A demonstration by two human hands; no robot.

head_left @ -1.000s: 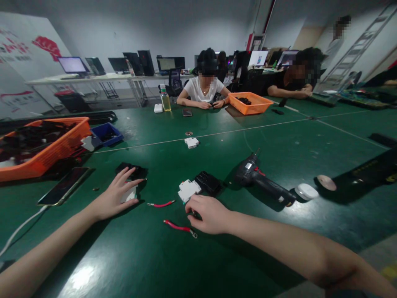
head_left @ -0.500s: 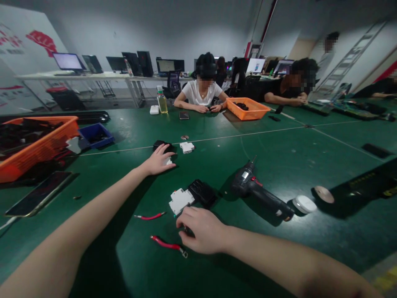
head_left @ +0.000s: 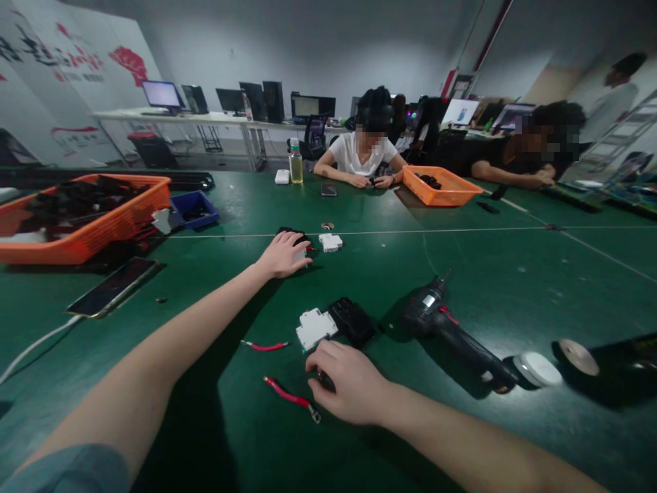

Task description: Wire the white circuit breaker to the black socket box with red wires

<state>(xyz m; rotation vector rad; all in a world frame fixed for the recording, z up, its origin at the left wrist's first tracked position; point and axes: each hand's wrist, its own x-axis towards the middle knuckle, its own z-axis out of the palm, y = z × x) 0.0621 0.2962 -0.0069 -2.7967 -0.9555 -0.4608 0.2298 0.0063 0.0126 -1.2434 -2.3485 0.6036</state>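
Note:
My left hand (head_left: 285, 255) lies, fingers spread, over a white block (head_left: 301, 255) and a black plastic part (head_left: 293, 231), both mostly covered. Just beyond its fingertips is another white module (head_left: 330, 242), shaped like a circuit breaker. My right hand (head_left: 352, 385) is curled, thumb towards the fingers, around a small dark thing I cannot make out. Its fingertips are at the near edge of a white breaker-like module (head_left: 315, 328), which lies against a black plastic housing (head_left: 352, 320). Left of this hand lie a short red cable (head_left: 265, 346) and a thicker red cable with a ring terminal (head_left: 291, 397).
A cordless drill (head_left: 452, 329) lies at right beside a white round lid (head_left: 538, 370). At left are an orange basket (head_left: 102, 233) of black parts, a blue bin (head_left: 195, 209) and a phone (head_left: 113, 287) with a cable. Opposite, a person (head_left: 362, 154) sits near another orange basket (head_left: 444, 192).
The view has turned left, so everything sits further right in the picture. A red bit now shows beside my left fingertips. My right hand keeps its curled pose by the white module.

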